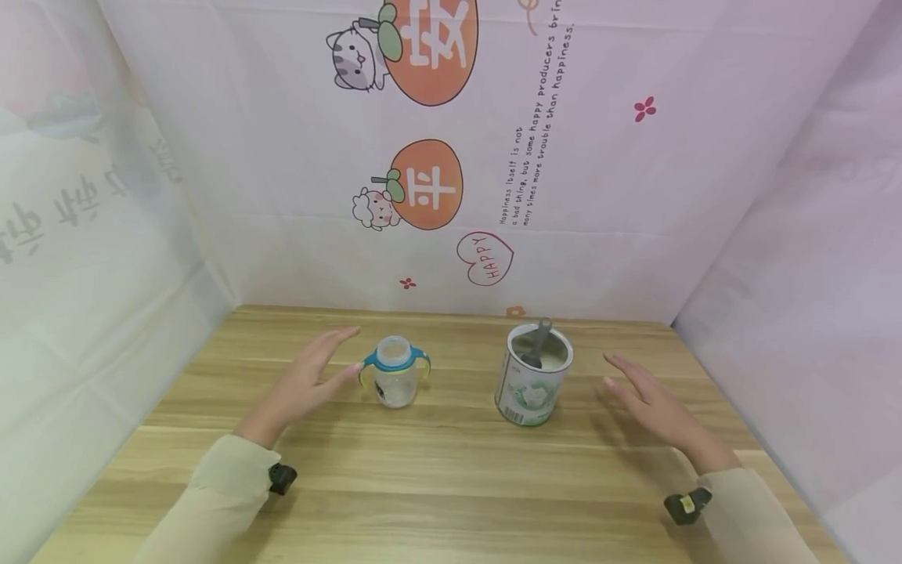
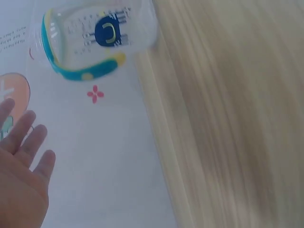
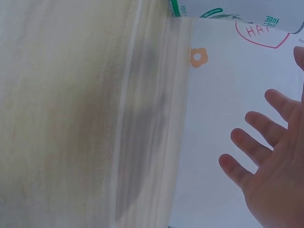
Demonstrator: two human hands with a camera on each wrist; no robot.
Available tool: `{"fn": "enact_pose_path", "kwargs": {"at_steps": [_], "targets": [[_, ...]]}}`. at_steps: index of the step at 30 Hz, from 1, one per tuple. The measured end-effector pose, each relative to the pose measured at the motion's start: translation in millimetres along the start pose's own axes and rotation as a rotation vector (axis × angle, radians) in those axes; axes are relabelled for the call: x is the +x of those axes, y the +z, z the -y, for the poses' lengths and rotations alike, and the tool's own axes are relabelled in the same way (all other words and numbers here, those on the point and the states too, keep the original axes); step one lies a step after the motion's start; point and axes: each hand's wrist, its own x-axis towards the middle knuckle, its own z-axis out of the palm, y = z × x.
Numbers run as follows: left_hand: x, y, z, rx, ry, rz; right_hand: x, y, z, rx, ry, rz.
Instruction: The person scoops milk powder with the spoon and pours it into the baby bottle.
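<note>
A clear baby bottle (image 1: pixel 397 385) without a lid stands upright on the table, its blue collar carrying two curved handles. My left hand (image 1: pixel 303 385) is held just left of it, fingers extended, the thumb tip right at the left handle in the head view. To the right stands an uncapped milk powder can (image 1: pixel 530 395), white and green, with a grey scoop (image 1: pixel 539 341) leaning in its mouth over pale powder. My right hand (image 1: pixel 655 407) hovers to the right of the can with spread fingers, apart from it and holding nothing. In the left wrist view the bottle (image 2: pixel 102 33) shows a dark blue print.
The wood-grain table (image 1: pixel 423 486) ends at a white printed cloth (image 1: pixel 599 235) hung behind it. Similar cloth walls rise at left (image 1: pixel 106 258) and right (image 1: pixel 810 313). Each wrist wears a small black device on its sleeve.
</note>
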Motion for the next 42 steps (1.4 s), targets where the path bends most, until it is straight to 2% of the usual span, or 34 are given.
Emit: {"fn": "enact_pose_path", "kwargs": {"at_steps": [7,14,23,27,34,38,42], "targets": [[18.1,15.5,-17.8,-0.014,0.092,-0.02,1.9,-0.5,6.0,0.045,0.009,0.002],[34.8,31.8,-34.0,-0.058,0.129,-0.025,5.2,-2.7,13.8,0.057,0.004,-0.002],[56.0,60.4,-53.7,-0.13,0.245,-0.056,11.8,-4.3,22.4,0.056,-0.025,-0.041],[65.5,73.3,-65.0,-0.146,0.293,-0.039,15.0,-3.8,23.8,0.047,-0.01,-0.042],[73.3,90.5,-85.1,-0.167,0.232,0.025,21.8,-2.9,30.3,0.062,-0.029,-0.042],[78.0,100.1,-91.5,-0.161,0.21,0.055,24.5,-2.0,33.7,0.065,-0.025,-0.037],[84.8,114.2,-95.4,-0.181,0.144,0.091,29.1,-2.6,36.3,0.071,-0.017,-0.03]]}}
